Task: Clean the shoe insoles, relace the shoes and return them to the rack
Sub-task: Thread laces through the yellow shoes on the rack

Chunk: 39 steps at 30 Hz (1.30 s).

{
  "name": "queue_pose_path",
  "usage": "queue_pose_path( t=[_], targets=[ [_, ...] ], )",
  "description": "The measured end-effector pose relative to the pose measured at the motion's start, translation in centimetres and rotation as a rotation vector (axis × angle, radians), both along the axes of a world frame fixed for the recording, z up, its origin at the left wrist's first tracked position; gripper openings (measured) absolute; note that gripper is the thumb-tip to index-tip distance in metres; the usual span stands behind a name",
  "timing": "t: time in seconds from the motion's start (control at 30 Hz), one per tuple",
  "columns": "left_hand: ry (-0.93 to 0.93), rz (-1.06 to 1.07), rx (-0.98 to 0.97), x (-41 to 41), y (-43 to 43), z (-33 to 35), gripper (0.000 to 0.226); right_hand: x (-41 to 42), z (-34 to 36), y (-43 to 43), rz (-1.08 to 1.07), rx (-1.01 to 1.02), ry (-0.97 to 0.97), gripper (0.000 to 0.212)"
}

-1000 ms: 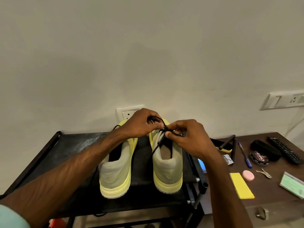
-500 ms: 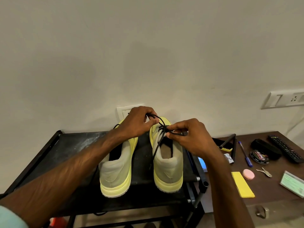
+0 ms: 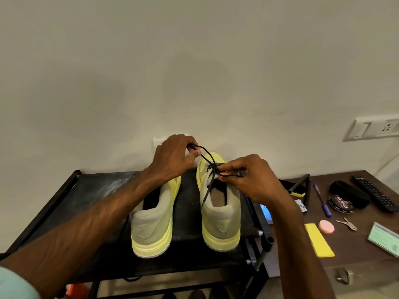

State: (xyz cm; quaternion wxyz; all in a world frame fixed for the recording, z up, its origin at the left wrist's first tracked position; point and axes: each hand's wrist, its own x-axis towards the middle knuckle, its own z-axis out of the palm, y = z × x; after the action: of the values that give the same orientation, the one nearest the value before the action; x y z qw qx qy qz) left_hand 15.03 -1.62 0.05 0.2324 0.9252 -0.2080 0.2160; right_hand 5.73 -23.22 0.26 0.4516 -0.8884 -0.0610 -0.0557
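Observation:
Two pale yellow shoes stand heels toward me on the black top shelf of the rack (image 3: 90,190): the left shoe (image 3: 153,221) and the right shoe (image 3: 222,225). A black lace (image 3: 205,153) is knotted over the right shoe's tongue. My left hand (image 3: 172,157) pinches a loop of that lace, pulled up and to the left. My right hand (image 3: 248,180) pinches the other part of the lace just right of the knot. One loose lace end hangs down into the right shoe's opening.
A brown table (image 3: 367,262) at the right holds a yellow cloth (image 3: 319,240), pink round sponge (image 3: 326,227), polish tin (image 3: 341,203), shoe brush (image 3: 296,188), pen (image 3: 321,199), remote (image 3: 375,193), keys (image 3: 348,223) and a card (image 3: 385,238). A wall socket (image 3: 371,129) sits above.
My left hand has drawn its lace loop up and left, away from the knot. The right hand stayed by the knot, and the lace between them is stretched longer.

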Motion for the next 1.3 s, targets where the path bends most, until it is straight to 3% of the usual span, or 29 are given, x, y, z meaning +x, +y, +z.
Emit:
queue_pose_path(
  t=[0.23, 0.37, 0.43, 0.53, 0.7, 0.87, 1.0, 1.17, 1.3],
  targets=[
    [-0.099, 0.115, 0.042, -0.2, 0.1, -0.3, 0.017, -0.1, 0.2, 0.1, -0.002, -0.008, 0.003, 0.029],
    [-0.021, 0.113, 0.129, 0.1, 0.3, -0.5, 0.016, -0.3, 0.4, 0.1, -0.006, -0.023, 0.003, 0.028],
    [0.089, 0.04, 0.19, 0.1, 0.6, -0.3, 0.03, -0.7, 0.7, -0.3, 0.007, -0.047, 0.019, 0.032],
    [0.176, -0.121, 0.273, -0.4, 1.1, 0.8, 0.07, -1.6, 2.0, -0.6, 0.042, -0.102, 0.063, 0.054],
    [0.182, -0.56, 0.157, -1.5, -0.2, 2.8, 0.063, -2.8, 3.7, 2.5, -0.123, -0.2, 0.059, 0.077],
    [0.281, -0.625, 0.384, -0.6, -1.6, 2.7, 0.04, -2.1, 2.9, 4.8, -0.269, -0.34, 0.082, 0.049],
    [0.164, -0.619, 0.449, 0.3, -0.9, 2.6, 0.029, -1.1, 1.9, 2.9, -0.352, -0.212, 0.024, 0.008],
    [0.116, -0.591, 0.447, 0.2, -0.4, 2.0, 0.026, -1.2, 1.7, 0.8, -0.268, -0.155, 0.008, 0.006],
    [0.146, -0.591, 0.338, -0.6, -0.5, 1.4, 0.028, -1.3, 1.4, -0.2, -0.164, -0.108, 0.051, 0.023]
  ],
)
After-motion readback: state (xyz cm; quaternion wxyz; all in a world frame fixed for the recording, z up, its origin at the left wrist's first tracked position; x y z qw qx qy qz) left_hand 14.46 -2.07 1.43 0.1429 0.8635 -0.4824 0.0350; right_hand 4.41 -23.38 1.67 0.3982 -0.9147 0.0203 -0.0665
